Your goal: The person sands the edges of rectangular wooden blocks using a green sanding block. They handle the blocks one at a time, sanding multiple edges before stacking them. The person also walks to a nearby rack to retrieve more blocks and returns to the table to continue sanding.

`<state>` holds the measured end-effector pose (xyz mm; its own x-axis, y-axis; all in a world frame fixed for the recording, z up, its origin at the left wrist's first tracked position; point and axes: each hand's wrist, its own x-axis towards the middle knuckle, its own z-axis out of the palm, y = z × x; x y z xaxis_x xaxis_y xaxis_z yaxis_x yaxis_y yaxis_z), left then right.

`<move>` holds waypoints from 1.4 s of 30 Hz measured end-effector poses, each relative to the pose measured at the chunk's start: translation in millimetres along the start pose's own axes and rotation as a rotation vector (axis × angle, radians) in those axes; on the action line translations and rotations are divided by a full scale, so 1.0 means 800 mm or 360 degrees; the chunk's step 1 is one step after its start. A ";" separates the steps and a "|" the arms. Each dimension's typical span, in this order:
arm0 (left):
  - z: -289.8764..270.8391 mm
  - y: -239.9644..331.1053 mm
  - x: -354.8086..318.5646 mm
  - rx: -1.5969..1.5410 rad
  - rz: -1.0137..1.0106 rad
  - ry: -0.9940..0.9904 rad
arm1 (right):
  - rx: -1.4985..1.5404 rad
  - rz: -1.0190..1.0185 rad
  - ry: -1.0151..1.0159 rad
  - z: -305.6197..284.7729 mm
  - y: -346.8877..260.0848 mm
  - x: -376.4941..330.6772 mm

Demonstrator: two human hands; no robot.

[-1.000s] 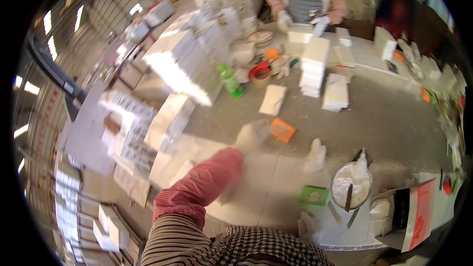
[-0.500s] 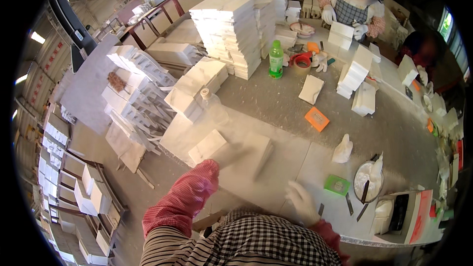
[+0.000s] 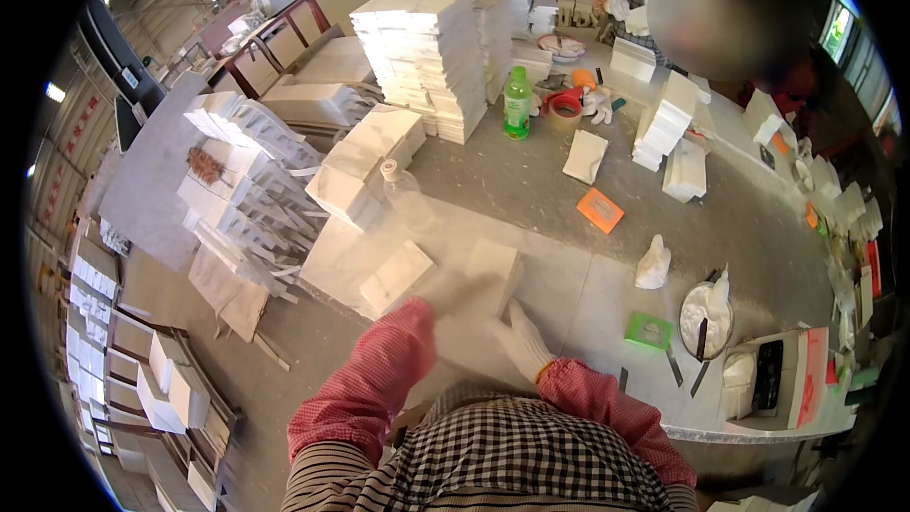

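Note:
A short stack of white marble tiles [image 3: 496, 270] lies on the pale slab in front of me. Blurred by motion, my left hand [image 3: 463, 298] reaches over the stack's left side; its fingers are smeared. In a white glove, my right hand [image 3: 524, 345] is at the stack's near right corner, fingers apart; whether it touches the tiles I cannot tell. Left of the stack, by my left sleeve, sits another white tile block [image 3: 396, 277] with grey veins. Behind that block stands a clear plastic bottle [image 3: 403, 192].
Tall tile stacks [image 3: 417, 62] rise at the back left. A green bottle [image 3: 517, 104], an orange box [image 3: 600, 210], a green box [image 3: 648, 330], a bowl of white paste [image 3: 706, 315] and an open carton [image 3: 785, 379] are on the table. A co-worker [image 3: 654, 0] stands across it.
My right hand has moved left and forward, from the bare slab to the tile stack. My left hand stays near the stack, still blurred. The view has shifted slightly.

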<state>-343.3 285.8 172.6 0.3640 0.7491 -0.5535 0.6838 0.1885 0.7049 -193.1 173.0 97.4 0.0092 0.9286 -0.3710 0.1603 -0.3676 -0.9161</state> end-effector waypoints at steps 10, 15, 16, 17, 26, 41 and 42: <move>0.010 0.016 -0.012 -0.0313 -0.0093 0.0002 | 0.0465 -0.0195 -0.0282 -0.025 0.013 -0.014; 0.044 -0.007 0.013 -0.0354 0.0236 0.0107 | 0.0685 -0.0200 -0.0380 -0.031 0.058 -0.004; 0.049 0.004 0.006 -0.0318 0.0103 0.0102 | 0.0761 -0.0169 -0.0401 -0.034 0.050 -0.011; 0.055 -0.010 0.018 -0.0136 0.0083 0.0134 | 0.0839 -0.0138 -0.0422 -0.036 0.045 -0.014; 0.108 0.049 -0.016 0.0692 0.0028 0.0488 | -0.0068 -0.0153 -0.0011 -0.104 0.091 -0.017; 0.160 -0.001 -0.010 0.1421 0.0430 0.1133 | 0.0543 -0.0454 -0.0056 -0.145 0.031 0.049; 0.160 -0.001 -0.011 0.1410 0.0418 0.1121 | 0.0552 -0.0439 -0.0162 -0.144 0.032 0.059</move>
<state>-266.2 197.4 120.3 0.3184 0.9391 0.1291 0.9438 -0.3268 0.0499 -75.0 213.3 74.3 -0.0874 0.9908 -0.1032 -0.1973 -0.1187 -0.9731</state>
